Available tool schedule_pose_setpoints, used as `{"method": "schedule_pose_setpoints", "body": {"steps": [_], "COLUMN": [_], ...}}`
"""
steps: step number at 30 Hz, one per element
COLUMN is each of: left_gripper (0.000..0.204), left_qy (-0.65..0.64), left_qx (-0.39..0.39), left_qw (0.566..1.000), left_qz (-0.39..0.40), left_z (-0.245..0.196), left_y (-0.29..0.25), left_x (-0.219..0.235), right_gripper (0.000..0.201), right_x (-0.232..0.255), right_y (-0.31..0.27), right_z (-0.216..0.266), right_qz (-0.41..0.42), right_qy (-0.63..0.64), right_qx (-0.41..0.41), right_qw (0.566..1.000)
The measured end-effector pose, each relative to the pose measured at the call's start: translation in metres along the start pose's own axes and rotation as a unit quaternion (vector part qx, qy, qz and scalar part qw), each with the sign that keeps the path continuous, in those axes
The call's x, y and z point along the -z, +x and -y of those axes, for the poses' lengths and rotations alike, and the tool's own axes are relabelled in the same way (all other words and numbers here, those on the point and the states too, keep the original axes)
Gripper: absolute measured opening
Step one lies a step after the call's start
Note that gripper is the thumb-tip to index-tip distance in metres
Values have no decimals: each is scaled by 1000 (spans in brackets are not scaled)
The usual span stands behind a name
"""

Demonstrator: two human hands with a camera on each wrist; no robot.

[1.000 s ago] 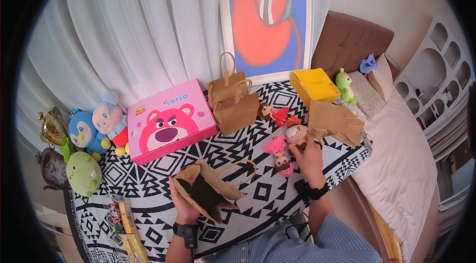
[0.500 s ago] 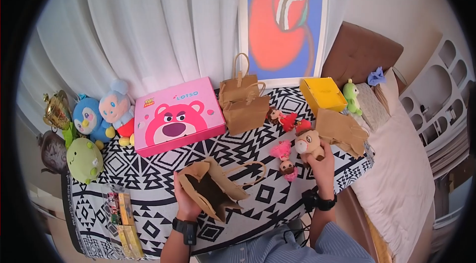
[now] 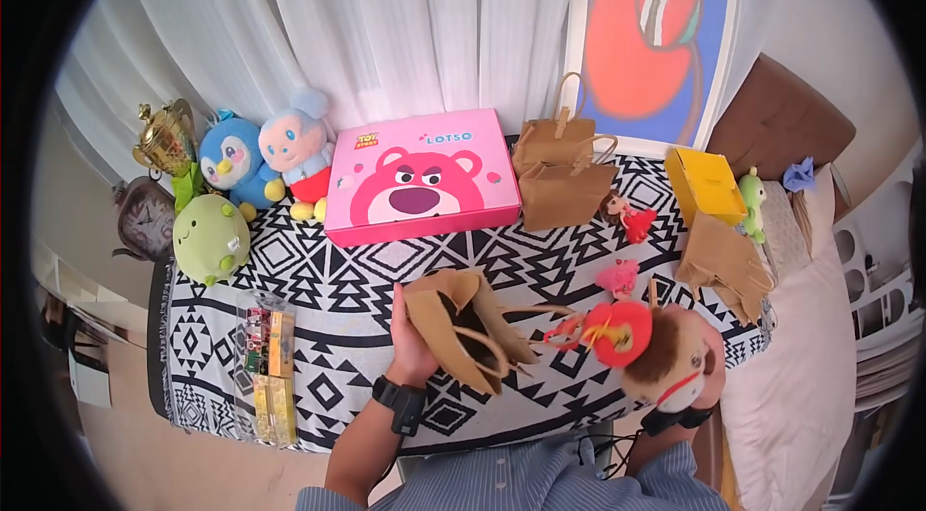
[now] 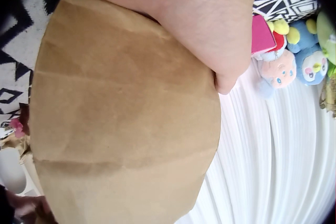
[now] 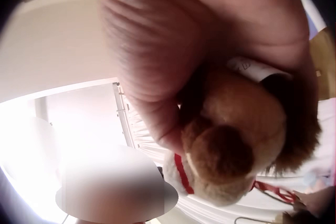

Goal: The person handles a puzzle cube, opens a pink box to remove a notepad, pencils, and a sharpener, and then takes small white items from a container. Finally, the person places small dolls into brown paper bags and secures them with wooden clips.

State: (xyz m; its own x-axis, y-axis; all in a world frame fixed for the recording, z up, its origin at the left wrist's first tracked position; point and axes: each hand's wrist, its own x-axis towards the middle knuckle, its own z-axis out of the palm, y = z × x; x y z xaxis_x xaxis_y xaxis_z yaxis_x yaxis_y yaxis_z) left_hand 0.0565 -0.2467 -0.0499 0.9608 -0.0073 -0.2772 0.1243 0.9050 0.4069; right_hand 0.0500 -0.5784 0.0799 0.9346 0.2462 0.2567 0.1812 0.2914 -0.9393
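Since the earlier frames the right hand point(image 3: 709, 368) has lifted the brown plush toy point(image 3: 666, 357) off the patterned tablecloth point(image 3: 318, 289) and is now carrying it toward the person's body, level with the open paper bag point(image 3: 463, 328); the head camera has also swung left, so everything is sitting further right in view.

At the far left a gold trophy point(image 3: 166, 137), a blue penguin plush point(image 3: 231, 162), a pink-and-blue plush point(image 3: 299, 149) and a green round plush point(image 3: 210, 239) are lining the table edge, with a clear pack of small boxes point(image 3: 265, 366) lying nearer the person. The pink Lotso box point(image 3: 420, 178) is resting behind the bag.

The left hand point(image 3: 410, 342) is gripping the bag's side with fingers wrapped onto the paper, and in the left wrist view the thumb is pressing flat on the brown paper point(image 4: 126, 124). The bag's mouth is gaping toward the right, with its handle loop hanging out.

The right hand is clamping its fingers round the toy's head, as the right wrist view shows point(image 5: 236, 145); the toy's red tassel point(image 3: 617, 333) is dangling just beside the bag's handle.

Further right, two standing bags point(image 3: 559, 178), a red-dressed doll point(image 3: 627, 217), a pink doll point(image 3: 617, 278), a flat bag point(image 3: 723, 265) and a yellow box point(image 3: 706, 185) are waiting on the cloth.

Judging from this, the toy is picked up and nearing the bag but is not yet going inside; the insertion and the other dolls seem to be remaining.
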Motion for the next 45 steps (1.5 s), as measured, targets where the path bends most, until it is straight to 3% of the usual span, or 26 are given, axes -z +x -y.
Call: {"method": "schedule_pose_setpoints", "body": {"steps": [1, 3, 4, 6, 7, 8, 10, 12, 13, 16, 17, 20, 21, 23, 27, 29, 35, 38, 40, 41, 42, 45], "left_gripper": [73, 72, 72, 72, 73, 73, 73, 71, 69, 69, 69, 71, 71, 71, 75, 65, 62, 62, 66, 71, 71, 73], "left_qy": [20, 19, 18, 14, 10, 9, 21, 25, 30, 18, 18, 27, 43, 68, 111, 120, 162, 177, 164, 152, 153, 186], "left_qx": [-13, -9, -5, -10, -13, -14, -23, -28, -33, -18, -19, -5, -1, 4, 6, 8, -2, 0, 1, 3, 2, -8], "left_qw": [1000, 1000, 1000, 1000, 1000, 1000, 999, 999, 999, 1000, 1000, 999, 998, 996, 992, 989, 979, 982, 985, 987, 987, 980], "left_qz": [-2, 10, 21, 10, -1, -1, -8, -4, -2, 1, 1, 38, 42, 57, 64, 89, 121, 69, 60, 50, 51, 75], "left_z": [-1, -2, -3, -2, -2, -2, -2, -1, -1, -2, -2, 1, 2, 3, 5, 5, 8, 8, 12, 13, 12, 9], "left_y": [-2, 0, 0, -2, -3, -4, -4, -4, -5, -8, -8, -8, -9, -9, -10, -11, -15, -22, -22, -22, -21, -22], "left_x": [-3, 2, 2, 2, -1, -3, -7, -6, -7, -12, -11, -8, -10, -8, -8, -4, -6, -12, -9, -8, -6, 1], "right_gripper": [49, 67, 67, 60, 56, 53, 58, 65, 65, 69, 67, 60, 60, 59, 61, 61, 54, 48, 43, 46, 46, 68], "right_x": [2, 10, 11, 11, 4, -14, -14, 12, 10, 6, 3, -15, -23, -36, -50, -56, -71, -71, -71, -72, -73, -76], "right_y": [3, 7, 8, 7, 0, -18, -11, 3, 6, 11, 12, 26, 27, 27, 27, 29, 30, 29, 30, 32, 33, 35], "right_z": [0, 0, -2, -6, -7, -10, -2, -4, -2, 9, 16, 18, 15, 8, -3, -5, -13, -23, -30, -28, -29, -37], "right_qz": [1, 138, 139, 143, 86, -103, -22, 101, 101, 187, 172, 201, 201, 155, 169, 178, 145, 131, 144, 163, 163, 266], "right_qy": [1, -63, -62, 6, -19, -55, -81, -86, -86, 5, -50, -291, -291, -423, -451, -451, -436, -397, -183, -150, -151, -151], "right_qx": [0, -6, -6, 90, 123, 72, 152, 102, 102, -47, -106, -34, -33, -11, -3, 2, -15, -48, -231, -308, -307, -257], "right_qw": [1000, 988, 988, 986, 988, 990, 985, 986, 986, 981, 978, 935, 935, 893, 876, 875, 888, 907, 945, 925, 925, 917]}}
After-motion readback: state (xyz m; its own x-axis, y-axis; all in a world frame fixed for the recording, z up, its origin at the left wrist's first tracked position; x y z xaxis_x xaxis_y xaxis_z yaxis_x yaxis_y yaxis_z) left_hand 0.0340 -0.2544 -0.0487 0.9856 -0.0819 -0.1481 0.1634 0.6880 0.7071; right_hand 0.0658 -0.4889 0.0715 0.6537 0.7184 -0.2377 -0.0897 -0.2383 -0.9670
